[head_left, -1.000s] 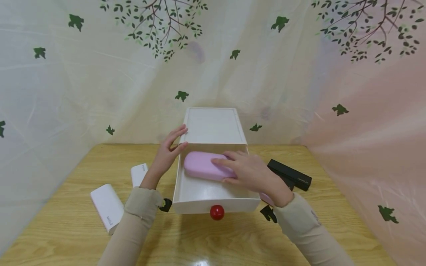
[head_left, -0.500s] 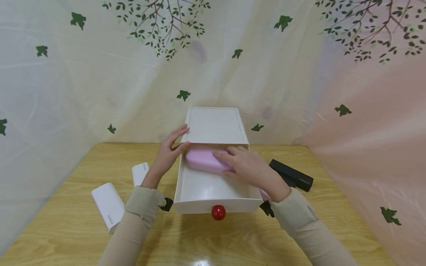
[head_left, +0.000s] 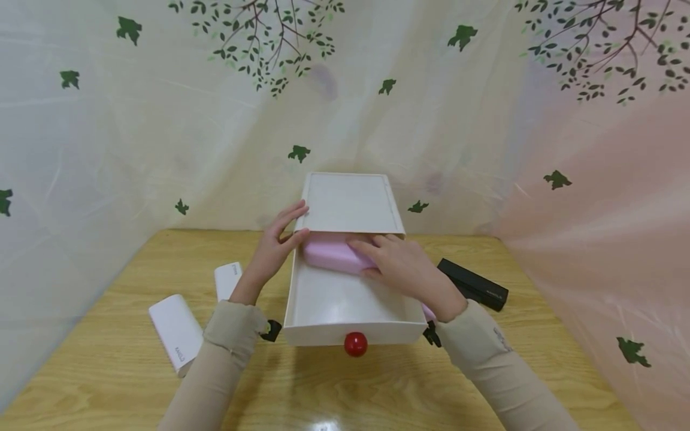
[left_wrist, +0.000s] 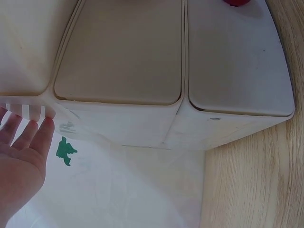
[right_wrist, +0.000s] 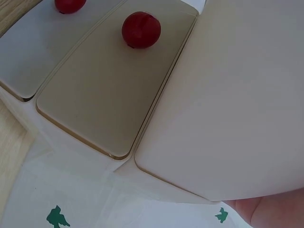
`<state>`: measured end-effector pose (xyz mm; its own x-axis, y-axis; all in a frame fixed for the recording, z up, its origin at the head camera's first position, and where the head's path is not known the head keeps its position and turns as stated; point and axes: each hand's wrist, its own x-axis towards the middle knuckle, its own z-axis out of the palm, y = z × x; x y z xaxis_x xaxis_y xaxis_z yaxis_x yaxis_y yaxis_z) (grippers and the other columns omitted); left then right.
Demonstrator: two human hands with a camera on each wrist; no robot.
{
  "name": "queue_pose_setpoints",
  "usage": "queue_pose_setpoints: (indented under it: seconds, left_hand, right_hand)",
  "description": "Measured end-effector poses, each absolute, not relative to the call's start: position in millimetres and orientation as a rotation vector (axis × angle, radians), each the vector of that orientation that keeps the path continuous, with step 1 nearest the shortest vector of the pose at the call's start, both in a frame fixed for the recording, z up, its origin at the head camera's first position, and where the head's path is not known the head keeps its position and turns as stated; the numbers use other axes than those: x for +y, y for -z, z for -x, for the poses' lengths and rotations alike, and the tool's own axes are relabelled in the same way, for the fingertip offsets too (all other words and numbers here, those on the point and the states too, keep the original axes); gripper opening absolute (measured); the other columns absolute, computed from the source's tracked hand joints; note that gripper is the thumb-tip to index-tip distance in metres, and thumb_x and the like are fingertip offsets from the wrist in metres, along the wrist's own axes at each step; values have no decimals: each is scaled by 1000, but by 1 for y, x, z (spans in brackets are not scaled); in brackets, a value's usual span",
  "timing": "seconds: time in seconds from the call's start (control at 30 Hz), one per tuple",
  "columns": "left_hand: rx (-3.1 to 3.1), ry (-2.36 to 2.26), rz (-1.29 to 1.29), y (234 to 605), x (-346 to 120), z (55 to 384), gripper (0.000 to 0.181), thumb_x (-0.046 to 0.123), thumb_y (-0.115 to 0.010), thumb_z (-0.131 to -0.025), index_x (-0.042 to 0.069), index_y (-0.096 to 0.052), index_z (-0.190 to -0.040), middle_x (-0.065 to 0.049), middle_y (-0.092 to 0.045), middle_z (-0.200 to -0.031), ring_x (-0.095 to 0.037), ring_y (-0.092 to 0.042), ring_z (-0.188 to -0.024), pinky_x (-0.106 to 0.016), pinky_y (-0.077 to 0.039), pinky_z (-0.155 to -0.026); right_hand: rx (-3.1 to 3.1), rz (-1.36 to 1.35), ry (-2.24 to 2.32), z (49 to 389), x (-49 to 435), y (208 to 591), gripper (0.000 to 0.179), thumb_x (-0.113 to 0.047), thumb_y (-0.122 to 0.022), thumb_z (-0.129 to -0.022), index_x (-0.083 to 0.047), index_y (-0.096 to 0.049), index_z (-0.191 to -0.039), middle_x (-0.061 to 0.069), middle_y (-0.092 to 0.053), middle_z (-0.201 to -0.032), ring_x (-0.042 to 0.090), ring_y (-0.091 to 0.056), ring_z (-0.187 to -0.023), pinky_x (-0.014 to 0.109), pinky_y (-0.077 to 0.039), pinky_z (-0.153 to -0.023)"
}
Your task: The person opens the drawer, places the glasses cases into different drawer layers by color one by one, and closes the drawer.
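A white drawer cabinet [head_left: 350,200] stands on the table with its top drawer [head_left: 345,302] pulled out. Inside that drawer, at the back, lies a lilac oblong case [head_left: 334,252], its far edge hidden under the cabinet top. My right hand [head_left: 406,266] grips the case's right end, thumb on the near side and fingers over the top. On the cabinet's left side rests my left hand [head_left: 272,248], fingers spread and fairly straight. Its fingertips touch the slotted side edge in the left wrist view. The right wrist view shows two lower drawers, shut, with red knobs [right_wrist: 141,30].
Two white rounded blocks [head_left: 176,332] with lettering lie left of the cabinet. A long black box [head_left: 474,284] is on the right, partly behind my right arm. Some pink object [head_left: 428,312] peeks out beside the drawer's right wall. A leaf-patterned curtain [head_left: 242,137] hangs behind.
The lilac case has slid back in the drawer, partly under the cabinet top, with my right hand moving along with it. My left hand has stayed on the cabinet's side.
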<state>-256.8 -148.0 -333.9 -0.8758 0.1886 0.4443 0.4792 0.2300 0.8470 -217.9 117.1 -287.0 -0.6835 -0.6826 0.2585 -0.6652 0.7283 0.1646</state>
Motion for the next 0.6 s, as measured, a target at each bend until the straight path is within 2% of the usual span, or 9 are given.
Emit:
queue_pose_setpoints:
  seconds: [0.2,0.43,0.6]
  left_hand:
    - [-2250,1698,631,335,-148,258,47,12,-58,-97,11,-48,-143,-1,-34,-157,-21,-26,-147,-55,-37,-111]
    - [-2249,1709,630,336,-148,259,47,13,-58,-97,10,-48,-143,-2,-34,-157,-21,-26,-147,-56,-36,-111]
    - [-2242,1717,636,335,-148,259,47,12,-57,-97,10,-47,-143,-2,-33,-158,-21,-25,-148,-56,-36,-112]
  right_hand:
    - [-2628,-1040,62,218,116,287,53,-36,-69,-89,-22,-52,-138,10,-62,-128,28,-63,-104,42,-58,-69]
    - [-2627,-1065,-2,211,123,284,58,-35,-68,-90,-17,-49,-142,11,-57,-134,28,-61,-110,45,-58,-82]
    - [-2590,-1103,-89,204,132,280,55,-32,-66,-92,-13,-50,-141,9,-57,-135,27,-61,-115,45,-55,-90]
